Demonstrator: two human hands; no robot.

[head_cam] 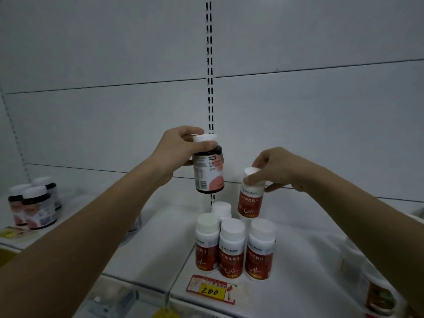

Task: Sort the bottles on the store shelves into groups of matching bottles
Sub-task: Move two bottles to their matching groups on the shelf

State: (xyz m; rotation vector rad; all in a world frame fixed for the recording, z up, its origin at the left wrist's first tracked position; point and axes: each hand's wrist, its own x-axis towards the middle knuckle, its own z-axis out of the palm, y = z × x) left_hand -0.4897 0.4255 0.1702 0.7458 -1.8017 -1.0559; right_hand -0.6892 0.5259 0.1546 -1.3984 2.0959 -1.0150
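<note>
My left hand (183,148) grips a dark brown bottle (209,171) with a white cap and pink label, held in the air above the shelf. My right hand (277,168) holds a white bottle with a red label (250,198) by its cap, just above and behind a cluster of several matching white red-label bottles (231,246) standing on the white shelf (309,244). At the far left of the shelf stands a group of dark bottles with white caps (34,203), like the one in my left hand.
A red and yellow price tag reading 200 (211,289) is on the shelf's front edge. Another bottle with an orange label (378,297) shows at the lower right. A slotted upright (209,65) divides the white back panel. A yellow tag (11,232) lies at the far left.
</note>
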